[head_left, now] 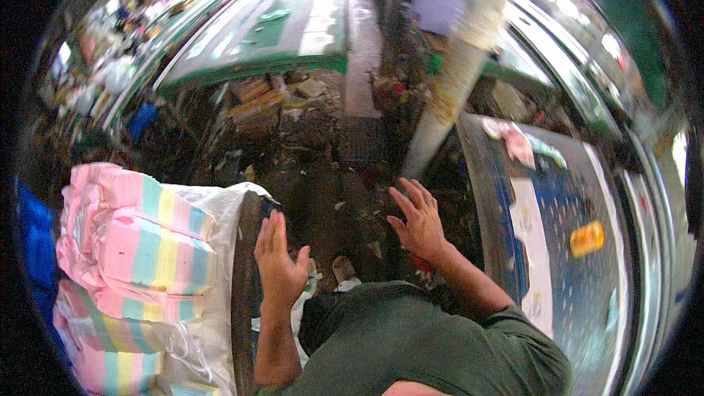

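Both of my hands are bare and raised in front of me, apart from each other. My left hand (276,258) has its fingers stretched out and its thumb off to the side, with nothing in it. It is nearest to the dark edge of a surface that carries stacked bundles (139,238) striped in pink, green, yellow and blue, over a white sheet (227,202). My right hand (418,221) has its fingers spread and is holding nothing. It hangs over the dark floor, left of a blue conveyor belt (572,209).
A worn pale post (455,73) rises ahead on the right. On the belt lie an orange item (587,239) and a pink piece (518,145). Litter and a wooden piece (257,106) lie under a green-edged table (253,66). A heap of refuse (103,77) is at far left.
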Tool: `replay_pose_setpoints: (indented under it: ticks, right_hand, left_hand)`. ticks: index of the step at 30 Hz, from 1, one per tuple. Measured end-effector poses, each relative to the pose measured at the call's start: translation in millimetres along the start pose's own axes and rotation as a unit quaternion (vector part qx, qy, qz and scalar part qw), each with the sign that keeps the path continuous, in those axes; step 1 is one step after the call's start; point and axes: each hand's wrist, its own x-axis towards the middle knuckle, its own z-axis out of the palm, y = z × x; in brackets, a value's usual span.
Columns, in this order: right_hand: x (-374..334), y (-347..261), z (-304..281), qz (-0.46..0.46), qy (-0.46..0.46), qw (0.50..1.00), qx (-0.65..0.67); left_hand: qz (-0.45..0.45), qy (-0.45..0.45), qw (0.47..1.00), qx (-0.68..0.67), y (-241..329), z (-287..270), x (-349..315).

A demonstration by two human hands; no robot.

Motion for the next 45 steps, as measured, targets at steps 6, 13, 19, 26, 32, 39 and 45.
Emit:
replay_pose_setpoints:
  ticks: [6, 13, 19, 26, 32, 39, 45]
  right_hand:
    - [146.3, 18.9, 35.8, -0.063, -0.031, 0.994, -0.086]
    - [275.9, 25.5, 107.8, -0.186, -0.043, 0.979, -0.071]
    - [379.2, 23.8, 179.0, -0.303, -0.103, 0.946, 0.053]
    - [523.7, 71.0, 261.5, -0.415, -0.136, 0.886, 0.157]
    - [617.6, 88.9, 316.9, -0.457, -0.164, 0.846, 0.221]
    - [680.5, 48.9, 399.7, -0.48, -0.183, 0.805, 0.296]
    - [737.3, -40.4, 483.4, -0.545, -0.217, 0.751, 0.303]
  left_hand:
    - [-0.045, -0.019, 0.998, 0.04, -37.0, 12.0, 112.6]
    - [-0.08, -0.013, 0.994, 0.078, -75.3, 11.9, 191.1]
    - [-0.193, -0.004, 0.973, 0.128, -104.7, 36.5, 227.3]
    - [-0.35, 0.063, 0.924, 0.142, -134.8, 70.8, 308.2]
    - [-0.413, 0.045, 0.892, 0.179, -147.6, 86.8, 372.7]
    - [-0.475, 0.082, 0.856, 0.189, -187.3, 65.7, 411.9]
    - [-0.543, 0.118, 0.811, 0.182, -278.7, 44.8, 405.9]
